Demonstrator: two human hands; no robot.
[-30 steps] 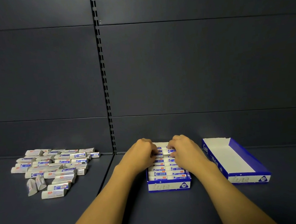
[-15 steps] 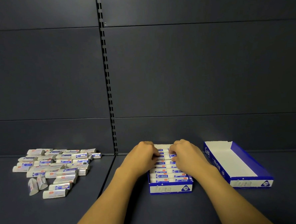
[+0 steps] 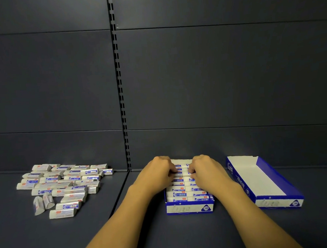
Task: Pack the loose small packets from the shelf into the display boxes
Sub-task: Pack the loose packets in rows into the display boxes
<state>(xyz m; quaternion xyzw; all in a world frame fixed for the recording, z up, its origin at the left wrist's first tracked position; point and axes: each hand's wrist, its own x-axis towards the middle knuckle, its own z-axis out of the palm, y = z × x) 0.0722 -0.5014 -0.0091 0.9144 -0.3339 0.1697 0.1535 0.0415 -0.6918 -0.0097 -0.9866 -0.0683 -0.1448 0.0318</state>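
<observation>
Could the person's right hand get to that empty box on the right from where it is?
Probably yes: the right hand is on the packets in the filled box, and the empty box sits just beside it with only bare shelf between.

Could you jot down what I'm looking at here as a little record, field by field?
Setting: dark shelf with a slotted back panel
Left hand: fingers curled on packets in the filled box
Right hand: likewise, fingers curled on the packets
Filled box: blue and white, centre, rows of packets
Empty box: to its right, nothing visible inside
Loose packets: heap at left, apart from both boxes
</observation>
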